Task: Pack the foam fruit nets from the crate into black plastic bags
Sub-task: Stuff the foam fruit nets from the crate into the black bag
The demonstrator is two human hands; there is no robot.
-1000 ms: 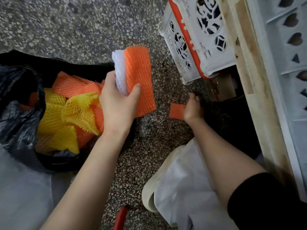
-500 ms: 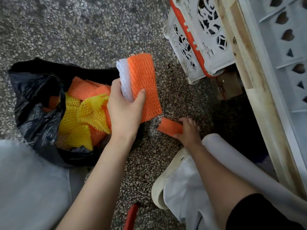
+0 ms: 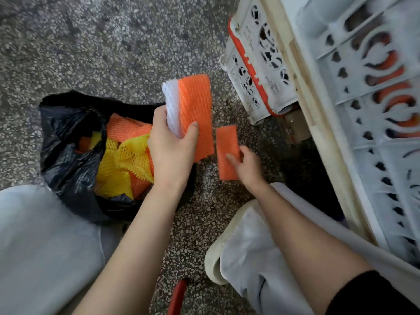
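My left hand (image 3: 172, 153) grips a flat stack of foam nets (image 3: 193, 103), white ones on the left side and an orange one on top, held above the floor beside the black plastic bag (image 3: 66, 160). The bag lies open on the floor and holds several orange and yellow nets (image 3: 122, 160). My right hand (image 3: 246, 165) pinches a single small orange net (image 3: 227, 151) just right of the stack, lifted off the floor. A white crate (image 3: 372, 123) at the right shows orange nets through its cut-outs.
A second white crate with an orange rim (image 3: 254, 71) stands tilted at the upper right against a wooden frame (image 3: 302, 92). My knees, pale trousers and a white shoe (image 3: 218, 253) fill the bottom. A red object (image 3: 177, 296) pokes up at the bottom edge. The floor is speckled terrazzo.
My right hand has picked the small orange net up from the floor near the crate and brought it left and upward, close beside the stack in my left hand.
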